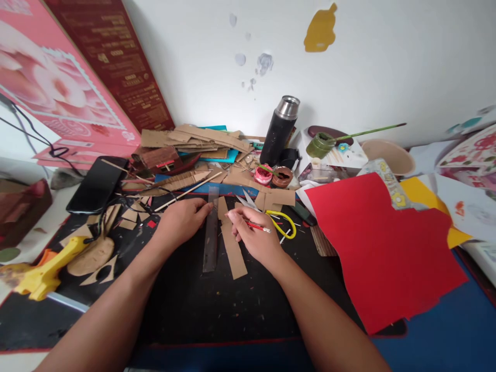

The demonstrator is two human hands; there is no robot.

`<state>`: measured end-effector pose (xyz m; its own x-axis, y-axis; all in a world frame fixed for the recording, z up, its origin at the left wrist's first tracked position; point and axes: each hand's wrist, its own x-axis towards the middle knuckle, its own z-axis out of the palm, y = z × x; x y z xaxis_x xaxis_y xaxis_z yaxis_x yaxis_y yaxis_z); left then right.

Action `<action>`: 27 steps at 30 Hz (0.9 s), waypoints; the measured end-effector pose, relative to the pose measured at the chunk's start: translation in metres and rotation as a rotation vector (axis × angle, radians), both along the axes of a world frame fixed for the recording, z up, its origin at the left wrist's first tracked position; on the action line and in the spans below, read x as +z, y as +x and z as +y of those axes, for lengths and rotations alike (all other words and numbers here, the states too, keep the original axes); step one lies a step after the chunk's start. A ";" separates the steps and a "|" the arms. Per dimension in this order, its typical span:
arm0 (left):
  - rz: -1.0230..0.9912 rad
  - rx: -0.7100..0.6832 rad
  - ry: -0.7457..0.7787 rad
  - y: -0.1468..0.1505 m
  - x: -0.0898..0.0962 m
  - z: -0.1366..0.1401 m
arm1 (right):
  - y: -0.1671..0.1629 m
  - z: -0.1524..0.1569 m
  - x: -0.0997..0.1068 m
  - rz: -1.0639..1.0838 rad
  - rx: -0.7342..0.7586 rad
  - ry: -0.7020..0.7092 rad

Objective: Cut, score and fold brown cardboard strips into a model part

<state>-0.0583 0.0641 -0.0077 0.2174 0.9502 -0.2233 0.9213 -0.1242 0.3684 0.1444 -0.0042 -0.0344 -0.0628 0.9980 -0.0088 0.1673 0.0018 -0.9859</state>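
My left hand (183, 219) is closed, its thumb and fingertips at the edge of a clear ruler (211, 243) that lies lengthwise on the black mat. Just right of the ruler lies a narrow cardboard strip (234, 253), slightly slanted. A red pencil (258, 227) is gripped in my right hand (256, 235), which rests over the strip's upper part and hides some of it. The pencil's tip end shows by the thumb and fingers. Behind my right hand lie scissors (285, 225) with yellow handles, blades apart.
Yellow hot glue gun (50, 271) and phone (96, 184) lie on the left. Cardboard scraps (194, 139), a black flask (279, 129) and open paint jars (263, 174) stand at the back. A large red sheet (387, 248) covers the right side. The black mat (217, 315) lies in front.
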 end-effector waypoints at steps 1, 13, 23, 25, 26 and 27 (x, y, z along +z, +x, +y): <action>-0.003 -0.002 0.004 0.000 -0.001 0.000 | 0.000 0.000 0.000 -0.007 0.000 0.005; 0.021 -0.014 -0.022 0.000 -0.002 0.000 | -0.001 0.002 -0.006 0.007 0.013 0.086; 0.066 -0.026 0.001 0.000 -0.002 -0.002 | -0.009 0.010 -0.003 0.018 -0.009 0.064; 0.077 -0.025 -0.007 0.001 -0.001 -0.002 | -0.011 0.011 -0.003 0.030 -0.033 0.050; 0.081 -0.025 -0.011 0.001 -0.001 -0.002 | -0.011 0.012 -0.002 0.037 -0.037 0.043; 0.084 -0.025 -0.014 0.001 0.000 -0.003 | -0.011 0.012 -0.002 0.044 -0.035 0.038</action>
<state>-0.0571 0.0615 -0.0079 0.2205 0.9416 -0.2547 0.9459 -0.1427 0.2914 0.1331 0.0080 -0.0365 -0.0274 0.9992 0.0307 0.1248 0.0339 -0.9916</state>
